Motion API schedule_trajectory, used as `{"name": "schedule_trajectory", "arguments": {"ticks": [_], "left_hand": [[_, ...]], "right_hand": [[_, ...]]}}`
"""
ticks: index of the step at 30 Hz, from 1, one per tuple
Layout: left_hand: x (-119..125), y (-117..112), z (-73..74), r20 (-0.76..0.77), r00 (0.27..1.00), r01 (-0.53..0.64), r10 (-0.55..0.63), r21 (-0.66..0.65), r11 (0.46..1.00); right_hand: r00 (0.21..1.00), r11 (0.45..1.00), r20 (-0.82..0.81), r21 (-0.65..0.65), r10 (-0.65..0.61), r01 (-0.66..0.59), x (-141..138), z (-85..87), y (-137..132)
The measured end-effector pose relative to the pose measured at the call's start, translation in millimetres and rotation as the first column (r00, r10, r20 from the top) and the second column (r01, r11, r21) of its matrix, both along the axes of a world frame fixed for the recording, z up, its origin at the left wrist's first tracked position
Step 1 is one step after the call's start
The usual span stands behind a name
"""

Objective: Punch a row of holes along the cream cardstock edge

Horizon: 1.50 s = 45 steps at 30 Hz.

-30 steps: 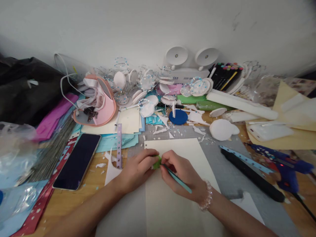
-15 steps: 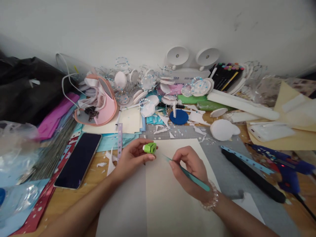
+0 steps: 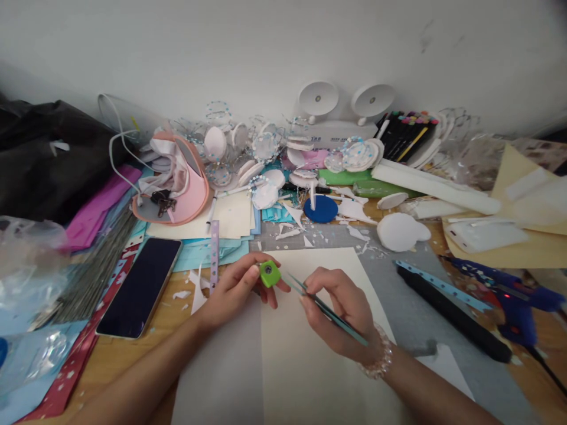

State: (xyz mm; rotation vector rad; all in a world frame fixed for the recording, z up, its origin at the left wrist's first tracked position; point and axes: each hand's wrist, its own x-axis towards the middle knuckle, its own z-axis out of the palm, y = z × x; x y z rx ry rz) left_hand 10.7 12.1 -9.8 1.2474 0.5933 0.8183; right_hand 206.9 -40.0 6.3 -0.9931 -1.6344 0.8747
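Between the thumb and fingers of my left hand (image 3: 237,286) is a small bright green craft punch (image 3: 270,273), its face with a dark round opening turned up towards me. My right hand (image 3: 339,310) grips teal tweezers (image 3: 339,321) like a pen. Their thin tips point at the punch from the right, a short gap away, and stand slightly apart. Both hands are over a cream sheet of paper (image 3: 310,378) lying on a grey mat (image 3: 385,283). A beaded bracelet (image 3: 376,354) circles my right wrist.
To the left lie a phone (image 3: 139,289), a lilac punched strip (image 3: 214,254) and a pink visor (image 3: 195,183). White round pieces with beaded wires (image 3: 266,147) crowd the back. At right are a black stick-like object (image 3: 452,313) and a blue glue gun (image 3: 514,301) with a red light.
My left hand has turned the punch so that its round opening faces up, with the fingers now beneath it. The tweezers have tilted, showing both arms, and their tips are slightly nearer the punch.
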Motion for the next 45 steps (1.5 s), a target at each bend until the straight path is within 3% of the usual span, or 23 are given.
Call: {"name": "schedule_trajectory", "arguments": {"ticks": [8,12,18,24,28,31,35,37,39,41,43,44,45], "left_hand": [[0.7,-0.7,-3.2,-0.037,0.999,0.020,-0.019,0.025,0.999],[0.3,-1.3,-6.6,-0.118,0.987,-0.092,0.111,0.157,0.983],[2.2,0.6,-7.8,-0.150,0.948,-0.201,0.280,0.402,0.893],[2.9,0.9,-7.2,-0.172,0.952,-0.151,0.253,0.455,0.878],[0.8,0.5,-1.4,-0.216,0.951,-0.053,0.221,0.592,0.804],[0.7,0.3,3.9,-0.218,0.955,-0.027,0.202,0.613,0.790],[2.5,-0.5,10.2,-0.194,0.967,-0.052,0.167,0.489,0.871],[3.6,-0.6,12.2,-0.151,0.982,-0.061,0.114,0.315,0.947],[5.1,-0.1,14.5,-0.015,0.996,-0.084,0.085,0.054,0.995],[7.8,0.2,19.1,0.163,0.981,-0.064,0.105,-0.237,0.969],[12.9,-1.7,27.1,0.286,0.947,0.003,0.148,-0.468,0.884],[16.3,-4.0,32.1,0.320,0.932,0.034,0.170,-0.545,0.838],[20.2,-7.1,37.6,0.343,0.919,0.057,0.192,-0.599,0.799]], "right_hand": [[0.999,0.999,0.017,0.017,-0.034,0.033,1.0,-2.5,-1.8],[0.986,0.986,0.062,-0.050,-0.155,0.159,2.0,-4.8,2.2],[0.964,0.960,0.043,-0.088,-0.263,0.265,4.7,-10.1,11.3],[0.986,0.979,0.108,-0.147,-0.126,0.141,5.0,-7.6,14.3],[1.000,0.962,-0.011,-0.275,-0.004,0.001,2.8,-4.4,17.2],[0.994,0.924,-0.104,-0.379,0.014,-0.053,2.6,-0.2,18.6],[0.992,0.913,-0.127,-0.400,0.026,-0.075,5.6,6.6,21.2],[0.995,0.935,-0.091,-0.350,0.035,-0.065,9.1,13.5,22.9],[0.999,0.962,-0.039,-0.273,-0.023,0.012,12.4,24.7,22.9],[0.980,0.969,-0.001,-0.152,-0.197,0.195,12.5,38.3,19.3],[0.913,0.913,-0.040,0.020,-0.406,0.407,6.7,49.7,11.9],[0.895,0.888,-0.069,0.115,-0.440,0.445,1.7,53.2,7.4],[0.915,0.892,-0.070,0.202,-0.398,0.404,-4.3,54.9,2.7]]}}
